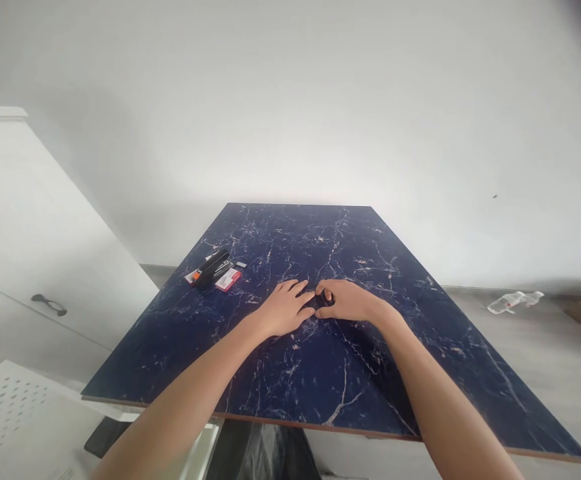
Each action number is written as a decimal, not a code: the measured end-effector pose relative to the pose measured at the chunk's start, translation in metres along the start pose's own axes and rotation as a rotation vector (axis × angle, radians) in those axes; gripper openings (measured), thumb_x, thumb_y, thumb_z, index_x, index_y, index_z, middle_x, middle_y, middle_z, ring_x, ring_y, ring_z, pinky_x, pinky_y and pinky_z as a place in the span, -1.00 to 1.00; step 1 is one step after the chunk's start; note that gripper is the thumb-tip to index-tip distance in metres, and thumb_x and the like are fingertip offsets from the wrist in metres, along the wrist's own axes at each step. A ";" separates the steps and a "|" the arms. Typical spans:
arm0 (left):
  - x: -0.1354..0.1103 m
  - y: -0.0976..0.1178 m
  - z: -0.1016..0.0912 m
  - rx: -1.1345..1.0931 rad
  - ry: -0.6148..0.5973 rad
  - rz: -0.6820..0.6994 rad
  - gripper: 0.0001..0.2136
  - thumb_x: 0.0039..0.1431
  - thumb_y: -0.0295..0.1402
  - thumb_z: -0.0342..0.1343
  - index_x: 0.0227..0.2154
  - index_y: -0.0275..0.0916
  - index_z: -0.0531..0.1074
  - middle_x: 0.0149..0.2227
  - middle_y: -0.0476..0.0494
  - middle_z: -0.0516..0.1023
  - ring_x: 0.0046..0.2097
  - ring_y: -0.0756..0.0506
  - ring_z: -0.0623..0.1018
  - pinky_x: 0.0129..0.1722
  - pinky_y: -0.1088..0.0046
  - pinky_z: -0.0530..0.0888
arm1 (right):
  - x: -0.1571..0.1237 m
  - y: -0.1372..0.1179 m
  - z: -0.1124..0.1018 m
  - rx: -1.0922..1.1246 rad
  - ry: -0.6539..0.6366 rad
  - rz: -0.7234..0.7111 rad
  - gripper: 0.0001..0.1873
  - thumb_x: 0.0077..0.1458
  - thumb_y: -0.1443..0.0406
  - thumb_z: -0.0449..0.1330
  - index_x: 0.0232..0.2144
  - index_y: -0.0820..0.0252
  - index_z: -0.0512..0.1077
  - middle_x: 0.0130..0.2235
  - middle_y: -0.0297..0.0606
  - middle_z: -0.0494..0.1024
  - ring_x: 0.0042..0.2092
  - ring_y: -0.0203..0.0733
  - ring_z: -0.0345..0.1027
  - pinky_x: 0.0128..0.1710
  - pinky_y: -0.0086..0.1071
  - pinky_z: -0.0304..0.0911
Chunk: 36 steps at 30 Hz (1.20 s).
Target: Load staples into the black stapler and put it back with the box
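My left hand [286, 308] lies palm down on the dark blue marbled table [290, 380], its fingers stretched out and spread. Close beside it, my right hand [346, 299] has its fingers curled, thumb and fingertips pointing at the left hand. The fingertips of both hands nearly meet. A small dark patch shows inside the curl of the right hand; whether it is a black object or the tabletop I cannot make out. Further left on the table sit a black stapler-like item [212, 269] and a small red and white box [228, 279].
A white wall [290, 107] stands behind the table's far edge. At left is a white cabinet [45, 220] with a dark handle [49, 305]. Below it is a white perforated panel [10, 413]. Clear plastic packaging [514, 301] lies on the floor at right.
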<state>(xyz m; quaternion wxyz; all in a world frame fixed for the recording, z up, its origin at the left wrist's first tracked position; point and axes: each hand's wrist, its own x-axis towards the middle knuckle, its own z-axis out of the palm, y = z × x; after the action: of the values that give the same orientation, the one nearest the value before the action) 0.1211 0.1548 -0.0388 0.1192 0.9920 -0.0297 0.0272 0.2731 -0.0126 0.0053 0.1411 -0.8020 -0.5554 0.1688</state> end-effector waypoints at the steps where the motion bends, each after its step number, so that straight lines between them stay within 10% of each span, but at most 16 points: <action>1: 0.000 0.000 0.000 0.009 0.003 0.004 -0.47 0.44 -0.03 -0.30 0.32 -0.12 0.20 0.42 -0.22 0.03 0.41 -0.37 0.03 0.30 -0.09 0.10 | -0.001 -0.003 0.000 0.009 -0.004 -0.002 -0.58 -0.01 0.03 0.30 -0.13 0.05 0.42 -0.17 -0.22 0.56 -0.23 -0.06 0.42 -0.35 -0.33 0.17; 13: 0.002 0.003 -0.007 0.003 0.135 0.094 -0.62 0.41 -0.19 -0.10 0.17 -0.15 0.40 0.23 -0.16 0.39 0.25 -0.25 0.30 0.23 0.10 0.26 | 0.000 -0.012 0.004 0.012 -0.006 0.003 -0.65 0.05 0.01 0.25 -0.18 0.04 0.40 -0.22 -0.24 0.54 -0.27 -0.09 0.40 -0.38 -0.34 0.16; 36: 0.004 0.001 -0.003 0.007 0.181 0.095 -0.66 0.41 -0.31 -0.12 0.12 -0.16 0.43 0.19 -0.16 0.44 0.21 -0.22 0.35 0.19 0.13 0.31 | 0.002 -0.016 0.005 -0.040 0.070 -0.015 -0.77 0.10 0.10 0.23 -0.24 0.06 0.40 -0.25 -0.28 0.56 -0.27 -0.12 0.42 -0.34 -0.38 0.15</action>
<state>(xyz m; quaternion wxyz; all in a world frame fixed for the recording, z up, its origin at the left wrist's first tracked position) 0.1253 0.1543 -0.0355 0.1167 0.9834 -0.0658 0.1224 0.2579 -0.0052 0.0068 0.1456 -0.8057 -0.5595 0.1285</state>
